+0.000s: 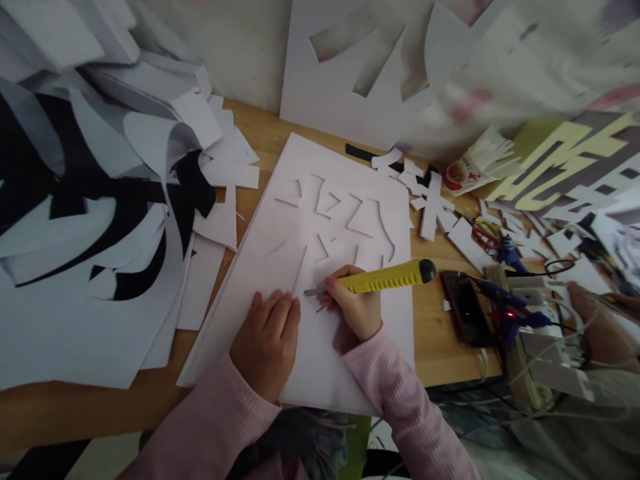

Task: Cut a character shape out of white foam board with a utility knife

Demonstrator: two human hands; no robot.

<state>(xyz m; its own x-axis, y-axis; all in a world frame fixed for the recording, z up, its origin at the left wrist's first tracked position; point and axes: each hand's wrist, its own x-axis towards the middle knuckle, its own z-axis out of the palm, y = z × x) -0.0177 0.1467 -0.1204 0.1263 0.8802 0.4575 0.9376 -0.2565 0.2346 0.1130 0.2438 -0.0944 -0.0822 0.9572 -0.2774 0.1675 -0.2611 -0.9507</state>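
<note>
A white foam board (320, 373) lies on the wooden table, with several character strokes cut into its upper part. My right hand (354, 303) grips a yellow utility knife (387, 277) with a black end cap. Its blade points left, and the tip is at the board's surface near a short cut. To the left, my left hand (270, 340) rests flat on the board, fingers stretched out close to the blade. Part of the right hand's fingers is hidden behind the knife handle.
Black and white cut sheets (75, 320) pile up on the left. White scraps (431, 207), a paper carton (465, 172), a phone (466, 310), a blue glue gun (515, 313) and a power strip (550, 360) with cables are on the right. A cut-out panel (320, 93) leans against the wall.
</note>
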